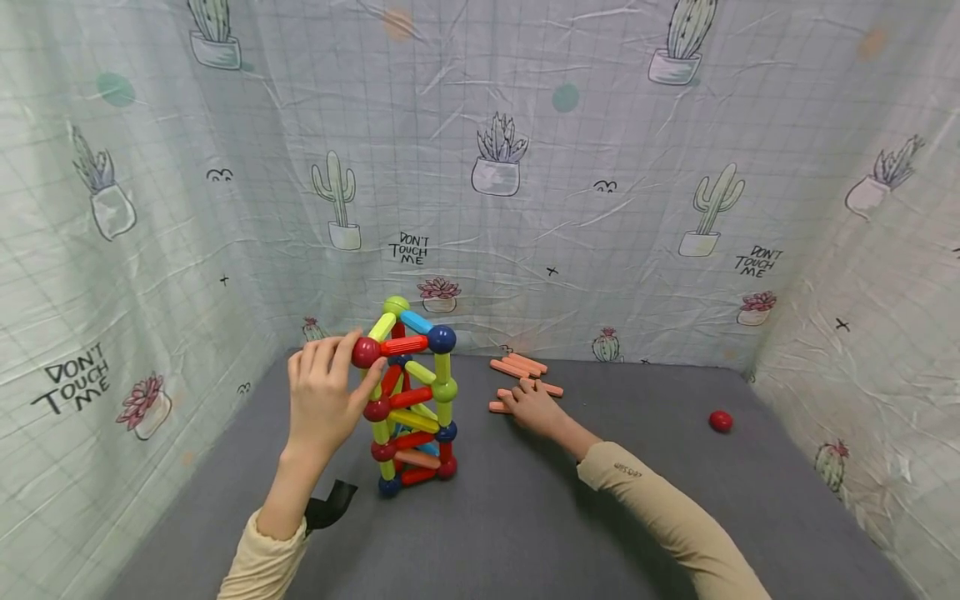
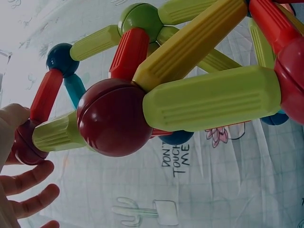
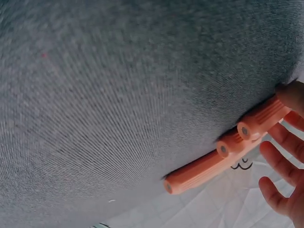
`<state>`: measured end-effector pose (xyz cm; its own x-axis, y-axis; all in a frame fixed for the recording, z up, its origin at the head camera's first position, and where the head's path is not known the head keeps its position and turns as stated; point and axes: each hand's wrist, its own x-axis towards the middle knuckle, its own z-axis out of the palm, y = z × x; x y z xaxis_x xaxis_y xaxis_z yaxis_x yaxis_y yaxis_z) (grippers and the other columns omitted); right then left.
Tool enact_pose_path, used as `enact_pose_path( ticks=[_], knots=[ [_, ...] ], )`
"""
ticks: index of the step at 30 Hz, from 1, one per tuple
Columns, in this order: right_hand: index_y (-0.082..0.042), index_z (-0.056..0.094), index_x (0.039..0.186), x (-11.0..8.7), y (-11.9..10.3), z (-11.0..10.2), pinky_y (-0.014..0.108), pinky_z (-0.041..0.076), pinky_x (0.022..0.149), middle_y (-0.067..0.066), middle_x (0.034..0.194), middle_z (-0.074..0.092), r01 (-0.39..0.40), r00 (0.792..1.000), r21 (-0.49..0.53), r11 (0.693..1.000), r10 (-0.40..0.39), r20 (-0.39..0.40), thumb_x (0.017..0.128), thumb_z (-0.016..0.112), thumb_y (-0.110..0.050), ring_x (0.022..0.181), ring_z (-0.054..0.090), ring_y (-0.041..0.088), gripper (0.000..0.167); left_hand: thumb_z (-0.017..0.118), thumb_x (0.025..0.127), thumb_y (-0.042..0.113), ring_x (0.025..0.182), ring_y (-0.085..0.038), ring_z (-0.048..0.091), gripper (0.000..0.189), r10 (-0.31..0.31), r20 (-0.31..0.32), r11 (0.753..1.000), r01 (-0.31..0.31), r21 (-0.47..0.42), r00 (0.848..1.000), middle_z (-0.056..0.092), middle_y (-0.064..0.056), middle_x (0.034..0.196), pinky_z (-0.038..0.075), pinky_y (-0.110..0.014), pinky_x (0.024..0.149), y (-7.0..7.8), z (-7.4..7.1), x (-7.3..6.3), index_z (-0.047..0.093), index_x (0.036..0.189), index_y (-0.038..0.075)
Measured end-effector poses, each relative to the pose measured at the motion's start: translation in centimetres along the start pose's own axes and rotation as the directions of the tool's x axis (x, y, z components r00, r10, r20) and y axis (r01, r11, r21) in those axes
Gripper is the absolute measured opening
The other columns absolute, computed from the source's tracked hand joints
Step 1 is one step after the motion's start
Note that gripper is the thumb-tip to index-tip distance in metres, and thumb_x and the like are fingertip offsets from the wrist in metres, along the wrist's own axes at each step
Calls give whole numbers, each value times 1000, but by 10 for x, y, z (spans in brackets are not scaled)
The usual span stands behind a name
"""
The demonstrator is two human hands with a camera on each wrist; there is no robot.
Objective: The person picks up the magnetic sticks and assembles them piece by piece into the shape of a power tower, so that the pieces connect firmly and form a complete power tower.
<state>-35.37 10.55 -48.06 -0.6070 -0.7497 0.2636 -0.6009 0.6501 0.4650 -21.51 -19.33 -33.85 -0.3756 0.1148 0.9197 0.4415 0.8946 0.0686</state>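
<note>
A tall tower of magnetic rods and balls (image 1: 446, 390) stands left of the middle on the grey surface. It has red, blue and green balls joined by green, red, yellow and blue rods. My left hand (image 1: 322, 396) pinches a dark red ball (image 1: 366, 352) at the tower's top corner, thumb on one side and index finger on the other in the left wrist view. Farther right, my right hand (image 1: 536, 410) reaches among loose orange rods (image 1: 517, 367). Its thumb and index finger close about one orange rod (image 3: 263, 116); the other fingers are spread.
A single red ball (image 1: 722, 421) lies far to the right on the grey surface (image 1: 637, 475). Near the left wrist is a black strap (image 1: 330, 507). A cactus-printed curtain (image 1: 555, 208) hangs behind and along both sides.
</note>
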Motion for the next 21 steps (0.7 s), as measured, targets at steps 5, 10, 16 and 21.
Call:
enact_pose_path(
  ticks=[5,10,16,21],
  knots=[
    [-14,58,99,-1,1,2,37,41,72,3,86,59,-14,1000,31,999,13,25,87,55,-23,87,49,20,15,60,81,39,87,-34,48,49,-1,8,1000,1,6,1000,57,-19,91,34,-48,76,0,-1,0,57,110,-1],
    [-13,56,95,-1,1,4,37,40,72,5,87,60,-19,1000,47,999,18,13,88,55,-22,87,50,21,12,62,80,37,87,-34,48,49,-3,16,1000,3,8,1000,57,-19,91,34,-48,76,0,-1,0,57,110,-1],
    [-14,55,93,0,3,-3,40,40,72,5,86,59,-71,997,127,989,71,6,86,57,-23,82,51,23,12,63,79,36,87,-34,48,49,1,20,1000,-1,11,1000,56,-19,91,33,-47,76,-1,-1,0,56,111,0],
    [-15,56,103,5,4,-42,40,37,71,4,94,60,-194,962,396,898,253,-102,83,61,-23,81,51,23,22,57,83,39,85,-34,48,49,11,7,1000,-10,-25,1000,57,-19,91,34,-48,75,-3,2,-1,55,115,1]
  ],
)
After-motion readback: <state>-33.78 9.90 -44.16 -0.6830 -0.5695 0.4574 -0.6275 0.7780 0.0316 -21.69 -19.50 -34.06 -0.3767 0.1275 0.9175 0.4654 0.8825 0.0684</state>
